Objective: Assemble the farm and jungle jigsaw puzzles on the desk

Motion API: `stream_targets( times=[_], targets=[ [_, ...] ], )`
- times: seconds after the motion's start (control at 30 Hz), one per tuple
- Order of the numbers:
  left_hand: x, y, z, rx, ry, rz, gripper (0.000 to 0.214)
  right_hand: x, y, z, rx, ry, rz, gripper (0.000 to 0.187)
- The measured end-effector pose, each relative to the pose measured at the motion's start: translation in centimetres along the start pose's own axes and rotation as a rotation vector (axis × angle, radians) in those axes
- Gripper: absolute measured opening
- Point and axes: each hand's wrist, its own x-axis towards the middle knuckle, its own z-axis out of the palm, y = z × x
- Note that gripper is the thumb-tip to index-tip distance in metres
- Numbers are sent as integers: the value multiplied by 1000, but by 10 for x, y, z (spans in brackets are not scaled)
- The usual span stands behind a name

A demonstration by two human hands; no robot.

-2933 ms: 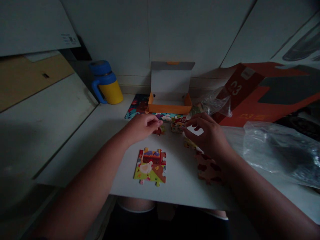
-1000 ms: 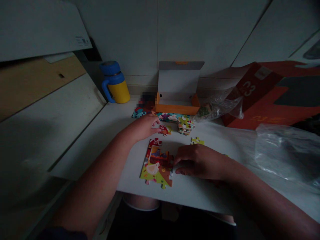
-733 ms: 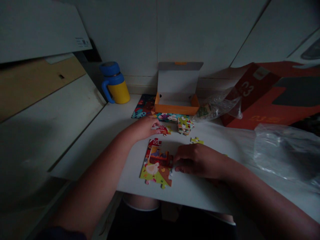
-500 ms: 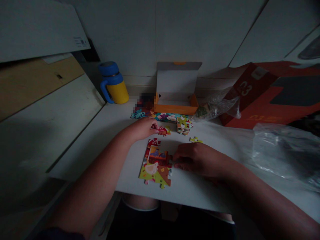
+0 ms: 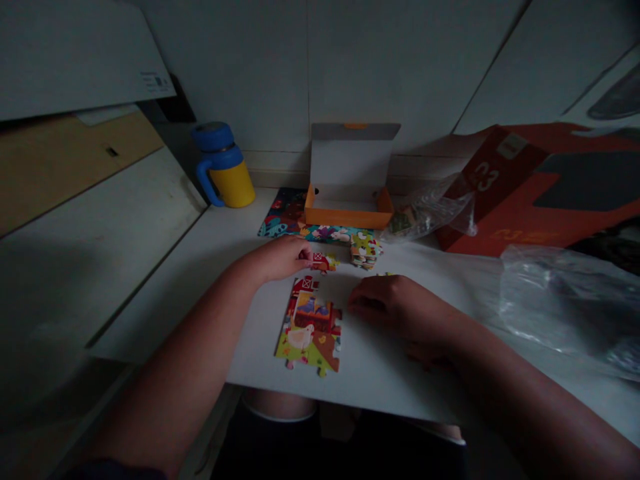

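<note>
My left hand pinches the left edge of a red and green puzzle piece with a barn picture, close to the table. Just below it lies a partly joined puzzle, showing a white hen, an orange cart and part of a red barn. To the right of this section is my right hand, its fingers curved and somewhat apart, with nothing visible in them. Behind the right hand, a loose green piece is mostly hidden. A stack of puzzle pieces stands farther back.
On the white table, an open orange box stands on a colourful printed sheet. A blue and yellow mug is at back left. Clear plastic bags and a large red-orange box occupy the right.
My right hand has come away from the puzzle's right edge and moved slightly up, covering more of the loose green piece. My left hand keeps its pinch on the barn piece.
</note>
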Motion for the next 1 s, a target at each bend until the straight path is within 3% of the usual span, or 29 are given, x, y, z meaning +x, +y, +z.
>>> stream_targets(
  times=[0.2,0.4,0.6,0.73,1.0],
  targets=[
    [-6,6,-10,-61,62,6,15,0,3,2,-17,71,116,24],
    [-17,29,-13,-192,-215,118,26,5,0,4,-83,68,160,44],
    [-27,47,-9,-80,-382,0,39,17,-10,10,-350,-24,298,57],
    [-32,52,-11,-53,-414,-26,32,26,-17,17,-492,-40,382,60],
    [-37,41,-18,-87,-482,-74,22,27,-19,20,-495,-32,382,55]
  ],
)
